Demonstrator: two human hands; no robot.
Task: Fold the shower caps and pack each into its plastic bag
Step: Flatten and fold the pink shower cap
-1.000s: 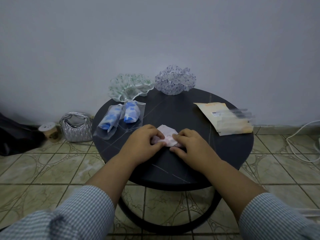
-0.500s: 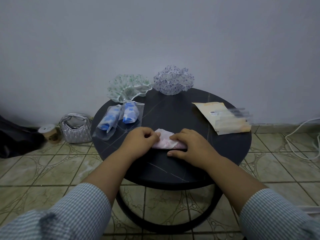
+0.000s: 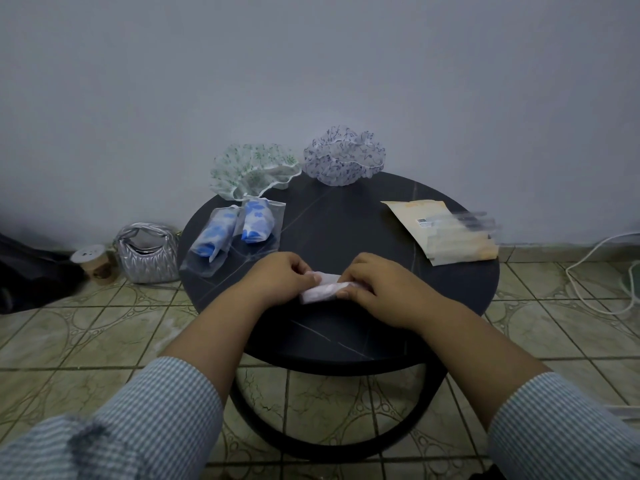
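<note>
A pink shower cap (image 3: 320,289), folded into a narrow strip, lies near the front of the round black table (image 3: 349,220). My left hand (image 3: 277,280) pinches its left end and my right hand (image 3: 379,287) grips its right end, fingers curled over it. Two blue-flowered caps sit packed in clear plastic bags (image 3: 235,233) at the table's left. A green-patterned cap (image 3: 254,168) and a purple-patterned cap (image 3: 344,155) lie unfolded at the back edge.
A stack of empty plastic bags on a tan envelope (image 3: 446,233) lies at the table's right. On the tiled floor at left stand a silver quilted handbag (image 3: 147,254) and a paper cup (image 3: 91,263). A white cable (image 3: 602,271) runs along the floor at right.
The pink cap went from a wider folded patch to a narrower strip under my hands. Both hands stayed on it, shifting slightly toward me.
</note>
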